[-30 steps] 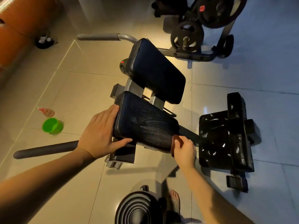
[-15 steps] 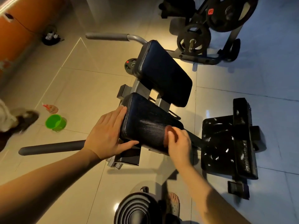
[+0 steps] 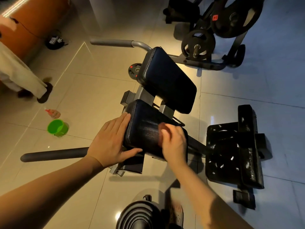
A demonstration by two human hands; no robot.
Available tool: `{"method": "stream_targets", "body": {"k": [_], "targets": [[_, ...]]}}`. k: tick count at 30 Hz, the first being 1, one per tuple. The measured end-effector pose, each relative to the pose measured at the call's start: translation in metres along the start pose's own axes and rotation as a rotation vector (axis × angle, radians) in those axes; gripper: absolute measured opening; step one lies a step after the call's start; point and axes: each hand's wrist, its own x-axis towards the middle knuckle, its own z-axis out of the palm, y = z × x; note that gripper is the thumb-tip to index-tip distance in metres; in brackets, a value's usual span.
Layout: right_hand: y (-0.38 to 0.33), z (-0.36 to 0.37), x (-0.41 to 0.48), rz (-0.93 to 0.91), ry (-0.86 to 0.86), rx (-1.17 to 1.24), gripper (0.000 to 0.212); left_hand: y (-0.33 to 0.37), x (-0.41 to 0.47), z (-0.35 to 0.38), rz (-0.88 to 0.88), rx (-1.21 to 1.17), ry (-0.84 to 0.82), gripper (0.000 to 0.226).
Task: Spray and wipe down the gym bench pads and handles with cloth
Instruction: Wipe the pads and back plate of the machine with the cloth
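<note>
A gym bench stands on the tiled floor with two black pads. The near pad (image 3: 145,129) shows wet streaks; the far pad (image 3: 166,78) lies beyond it. My left hand (image 3: 110,142) rests flat against the near pad's left edge, fingers straight, thumb under its front side. My right hand (image 3: 173,142), blurred, holds a small reddish-brown cloth (image 3: 162,128) against the top of the near pad. A grey handle (image 3: 54,154) sticks out left of the near pad, and another handle (image 3: 113,42) runs left of the far pad. A spray bottle (image 3: 53,113) lies on the floor at left.
A green cup (image 3: 57,128) stands by the spray bottle. A worn black padded seat (image 3: 234,152) sits to the right. Weight plates on a rack (image 3: 219,25) stand at the back. A black plate stack (image 3: 142,215) is at my feet. Another person's leg and shoe (image 3: 39,90) are at far left.
My right hand has slid the cloth from the near pad's front right corner up and left onto its top. A person's leg has stepped into view at left. My left hand stays put.
</note>
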Motion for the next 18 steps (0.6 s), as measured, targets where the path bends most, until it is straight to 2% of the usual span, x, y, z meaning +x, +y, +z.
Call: {"method": "stream_targets", "body": {"k": [3, 5, 7, 11, 14, 16, 18], "targets": [[0.062, -0.016, 0.012, 0.406, 0.045, -0.054, 0.024, 0.000, 0.000, 0.001, 0.000, 0.002, 0.004, 0.111], [0.054, -0.015, 0.022, 0.599, 0.070, 0.062, 0.019, -0.001, -0.001, 0.001, -0.004, 0.005, -0.002, 0.112], [0.018, -0.005, 0.033, 0.537, 0.099, 0.209, 0.015, 0.000, -0.001, 0.001, -0.002, 0.010, -0.006, 0.112], [-0.081, 0.020, 0.029, 0.129, 0.008, 0.279, 0.015, 0.002, -0.001, -0.002, 0.000, 0.020, -0.002, 0.111], [-0.091, 0.023, 0.011, -0.135, -0.003, 0.244, 0.019, 0.002, 0.000, -0.002, -0.002, 0.029, -0.002, 0.111], [-0.057, 0.021, 0.009, -0.147, 0.042, 0.164, 0.021, 0.001, 0.000, -0.001, 0.000, 0.024, -0.002, 0.111], [-0.014, 0.012, 0.014, -0.001, 0.079, 0.078, 0.021, -0.001, -0.001, 0.000, 0.006, 0.027, 0.003, 0.111]]}}
